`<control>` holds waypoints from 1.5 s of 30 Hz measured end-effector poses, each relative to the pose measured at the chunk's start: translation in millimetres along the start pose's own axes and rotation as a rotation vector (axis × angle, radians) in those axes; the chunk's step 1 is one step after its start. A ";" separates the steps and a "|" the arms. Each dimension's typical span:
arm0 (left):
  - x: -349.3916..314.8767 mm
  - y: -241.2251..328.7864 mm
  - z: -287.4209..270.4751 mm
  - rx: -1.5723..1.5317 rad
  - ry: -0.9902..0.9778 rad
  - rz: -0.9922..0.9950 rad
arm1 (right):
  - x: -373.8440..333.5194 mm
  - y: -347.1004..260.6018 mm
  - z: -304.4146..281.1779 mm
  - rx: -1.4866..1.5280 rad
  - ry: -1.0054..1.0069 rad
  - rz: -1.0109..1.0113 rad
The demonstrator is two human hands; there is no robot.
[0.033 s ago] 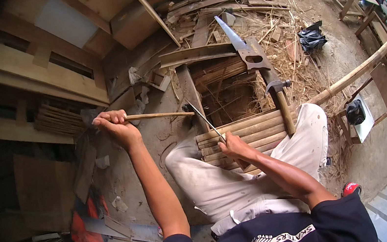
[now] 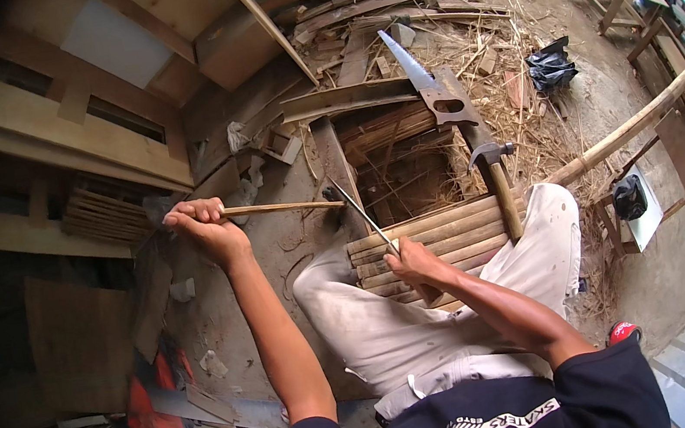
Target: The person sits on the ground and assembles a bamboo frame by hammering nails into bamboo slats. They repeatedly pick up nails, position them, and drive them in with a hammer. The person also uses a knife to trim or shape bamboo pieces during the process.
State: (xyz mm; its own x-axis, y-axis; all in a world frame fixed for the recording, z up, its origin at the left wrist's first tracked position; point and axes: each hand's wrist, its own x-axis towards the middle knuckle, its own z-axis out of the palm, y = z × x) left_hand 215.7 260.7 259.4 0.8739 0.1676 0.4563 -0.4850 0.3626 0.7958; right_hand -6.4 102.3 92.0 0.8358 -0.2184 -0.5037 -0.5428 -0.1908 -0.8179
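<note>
Hands apart, our left hand (image 2: 208, 229) grips a slim wooden stick (image 2: 285, 208), our right hand (image 2: 410, 260) a narrow metal knife (image 2: 367, 217), blade near the stick's far end. Rounded wooden slats (image 2: 448, 220) lie under the right hand, a wood-handled hammer (image 2: 503, 196) to its right.

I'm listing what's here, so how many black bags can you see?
2: one bag right of the saw, another bag on the white board; more may be hidden.

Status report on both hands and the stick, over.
Left hand gripping thin stick. Right hand gripping bladed tool, blade beside stick's end. Hammer and saw nearby, neither between hands.
</note>
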 end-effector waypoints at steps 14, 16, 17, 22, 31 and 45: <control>-0.4 27.4 -18.2 0.186 -0.025 -0.095 | 2.8 16.8 -17.1 0.030 -0.025 -0.140; -5.4 31.7 -13.7 0.217 -0.066 0.004 | 1.8 15.1 -14.7 0.055 0.029 -0.137; -8.8 34.5 -11.7 0.205 -0.051 -0.021 | 1.2 14.1 -15.0 0.097 0.060 -0.200; -28.0 46.0 2.6 0.074 -0.076 -0.067 | 2.8 2.5 -26.2 0.278 0.035 -0.213; -45.3 62.1 26.8 -0.128 -0.045 -0.175 | -15.1 -36.9 -26.8 0.066 0.058 -0.347; -102.7 59.6 35.5 -0.077 0.064 -0.048 | -64.4 -83.0 -8.3 0.101 -0.042 -0.559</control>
State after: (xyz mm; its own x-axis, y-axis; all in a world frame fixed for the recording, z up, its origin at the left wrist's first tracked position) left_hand 95.9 232.5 274.2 0.8977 0.2055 0.3898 -0.4405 0.4408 0.7821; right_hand -15.9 124.3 194.6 0.9974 -0.0720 0.0045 -0.0081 -0.1738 -0.9848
